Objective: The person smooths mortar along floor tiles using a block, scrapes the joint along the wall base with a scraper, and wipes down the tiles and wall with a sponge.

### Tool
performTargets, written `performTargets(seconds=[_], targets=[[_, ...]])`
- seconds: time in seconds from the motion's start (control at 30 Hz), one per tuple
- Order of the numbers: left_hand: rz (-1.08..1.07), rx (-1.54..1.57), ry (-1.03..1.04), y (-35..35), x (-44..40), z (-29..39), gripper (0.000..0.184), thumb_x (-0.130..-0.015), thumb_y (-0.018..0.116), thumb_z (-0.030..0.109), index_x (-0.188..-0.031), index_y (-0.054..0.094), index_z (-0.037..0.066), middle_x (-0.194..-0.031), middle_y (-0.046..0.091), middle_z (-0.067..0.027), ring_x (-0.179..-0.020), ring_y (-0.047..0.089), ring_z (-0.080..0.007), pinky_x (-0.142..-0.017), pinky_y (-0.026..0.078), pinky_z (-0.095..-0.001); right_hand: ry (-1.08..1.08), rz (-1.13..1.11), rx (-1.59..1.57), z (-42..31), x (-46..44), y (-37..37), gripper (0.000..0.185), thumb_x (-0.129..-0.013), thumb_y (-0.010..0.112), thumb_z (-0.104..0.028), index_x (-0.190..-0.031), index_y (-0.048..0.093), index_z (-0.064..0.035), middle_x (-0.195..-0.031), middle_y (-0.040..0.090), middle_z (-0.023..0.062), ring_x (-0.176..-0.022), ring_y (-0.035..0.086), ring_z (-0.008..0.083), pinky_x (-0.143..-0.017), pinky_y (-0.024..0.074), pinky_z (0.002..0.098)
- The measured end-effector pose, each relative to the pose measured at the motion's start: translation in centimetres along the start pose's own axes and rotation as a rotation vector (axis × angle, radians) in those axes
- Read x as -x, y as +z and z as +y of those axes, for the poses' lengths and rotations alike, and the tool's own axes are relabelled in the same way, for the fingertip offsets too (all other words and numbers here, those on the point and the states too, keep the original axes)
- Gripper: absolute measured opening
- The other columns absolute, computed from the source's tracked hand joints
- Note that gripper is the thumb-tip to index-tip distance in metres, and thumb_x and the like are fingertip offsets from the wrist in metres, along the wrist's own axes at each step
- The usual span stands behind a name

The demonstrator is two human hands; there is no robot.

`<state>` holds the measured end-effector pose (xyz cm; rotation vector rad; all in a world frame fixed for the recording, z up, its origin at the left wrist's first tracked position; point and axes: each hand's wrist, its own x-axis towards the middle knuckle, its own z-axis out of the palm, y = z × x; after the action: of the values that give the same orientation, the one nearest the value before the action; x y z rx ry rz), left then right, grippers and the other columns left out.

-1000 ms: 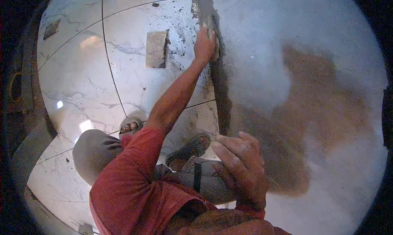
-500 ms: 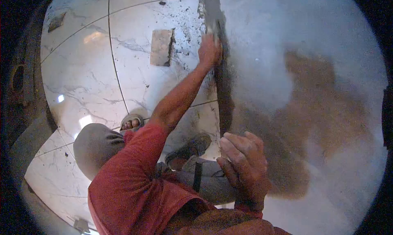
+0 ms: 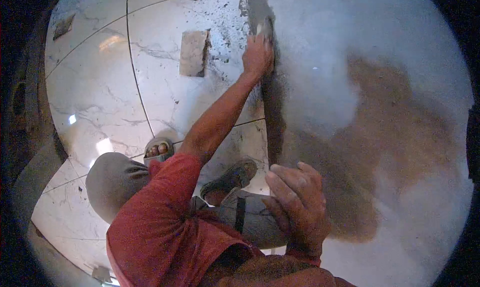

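My left hand [image 3: 258,54] reaches far forward, its fingers closed round what looks like a trowel [image 3: 270,28]; the tool is blurred and largely hidden by the hand. It lies along a strip of wet grey mortar [image 3: 274,107] between the white tiles and the pale surface on the right. Close to my body, above my bent right leg, my right hand [image 3: 300,194] is loosely bent, thumb apart from the fingers, with nothing seen in it. Mortar crumbs [image 3: 220,42] are scattered on the tiles beside my left hand.
A broken tile piece [image 3: 194,53] lies left of the mortar strip, and a smaller dark piece [image 3: 63,27] farther left. Marbled white tiles [image 3: 95,82] cover the left side. The pale surface [image 3: 320,37] has a brown damp patch [image 3: 400,122]. My sandalled feet [image 3: 231,181] rest on the tiles.
My left hand has shifted slightly back toward me along the mortar strip, and the tool's edge shows more plainly. The view has tilted a little; my right hand stays almost in place.
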<state>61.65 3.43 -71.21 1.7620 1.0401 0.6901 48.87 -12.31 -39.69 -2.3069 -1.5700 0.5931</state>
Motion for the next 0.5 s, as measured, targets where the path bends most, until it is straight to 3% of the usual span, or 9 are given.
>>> performTargets(seconds=[0.07,0.13,0.23,0.3,0.37,0.43,0.5], targets=[[-0.206,-0.005,-0.125,1.1,4.6,-2.3,0.035,-0.089,0.046,0.027,-0.118,0.046,0.007,-0.099,0.05,-0.024,-0.094,0.052,-0.0428,-0.075,0.047,-0.0496,-0.014,0.004,-0.008,0.0,-0.2,0.0,0.041,-0.07,0.071,-0.016,-0.108,0.057,-0.0112,-0.105,0.061,0.0093,-0.097,0.058,0.0274,-0.091,0.0401,0.0482],[-0.169,-0.097,0.135,4.3,13.0,-7.2,0.04,-0.091,0.043,0.03,-0.125,0.043,0.009,-0.104,0.05,-0.026,-0.098,0.051,-0.0425,-0.079,0.045,-0.0506,-0.021,-0.004,-0.021,-0.3,-0.2,0.5,0.04,-0.07,0.07,-0.016,-0.108,0.057,-0.0111,-0.105,0.061,0.0092,-0.097,0.058,0.0274,-0.091,0.0401,0.0482],[-0.45,0.086,-0.221,2.6,18.5,-3.6,0.044,-0.091,0.041,0.028,-0.128,0.04,0.004,-0.107,0.049,-0.028,-0.1,0.05,-0.0419,-0.083,0.045,-0.0489,-0.026,-0.045,0.035,-0.1,-0.4,1.3,0.039,-0.071,0.07,-0.016,-0.107,0.057,-0.0112,-0.106,0.061,0.0093,-0.098,0.058,0.0272,-0.092,0.0398,0.0479],[-0.04,-0.01,0.142,3.1,17.1,-2.4,0.039,-0.091,0.041,0.024,-0.121,0.043,-0.001,-0.103,0.049,-0.0271,-0.1,0.05,-0.0415,-0.08,0.046,-0.0474,0.011,-0.024,0.037,-0.1,-0.3,1.2,0.039,-0.071,0.07,-0.015,-0.107,0.057,-0.0113,-0.107,0.06,0.0097,-0.099,0.058,0.027,-0.092,0.0395,0.0475],[-0.013,-0.124,0.296,2.4,9.4,-2.2,0.033,-0.089,0.043,0.021,-0.114,0.046,-0.001,-0.098,0.048,-0.0254,-0.095,0.052,-0.041,-0.073,0.048,-0.047,0.022,-0.026,0.041,0.0,0.3,0.9,0.039,-0.071,0.07,-0.015,-0.107,0.057,-0.0113,-0.107,0.06,0.0097,-0.099,0.058,0.027,-0.092,0.0395,0.0476],[0.029,-0.04,0.127,1.4,1.9,-0.9,0.027,-0.087,0.045,0.019,-0.108,0.047,0.001,-0.094,0.048,-0.0231,-0.088,0.055,-0.04,-0.066,0.048,-0.0473,0.051,-0.024,0.029,0.0,0.6,0.8,0.039,-0.071,0.07,-0.015,-0.108,0.057,-0.0114,-0.108,0.06,0.0097,-0.099,0.058,0.0269,-0.092,0.0395,0.0476],[-0.071,-0.077,0.025,0.4,0.5,-1.0,0.027,-0.086,0.046,0.018,-0.107,0.048,0.002,-0.094,0.049,-0.0227,-0.086,0.056,-0.0395,-0.066,0.049,-0.0473,0.013,-0.007,0.051,0.0,0.6,0.3,0.04,-0.071,0.07,-0.015,-0.108,0.057,-0.0117,-0.107,0.06,0.0095,-0.099,0.058,0.0269,-0.092,0.0394,0.0478]])
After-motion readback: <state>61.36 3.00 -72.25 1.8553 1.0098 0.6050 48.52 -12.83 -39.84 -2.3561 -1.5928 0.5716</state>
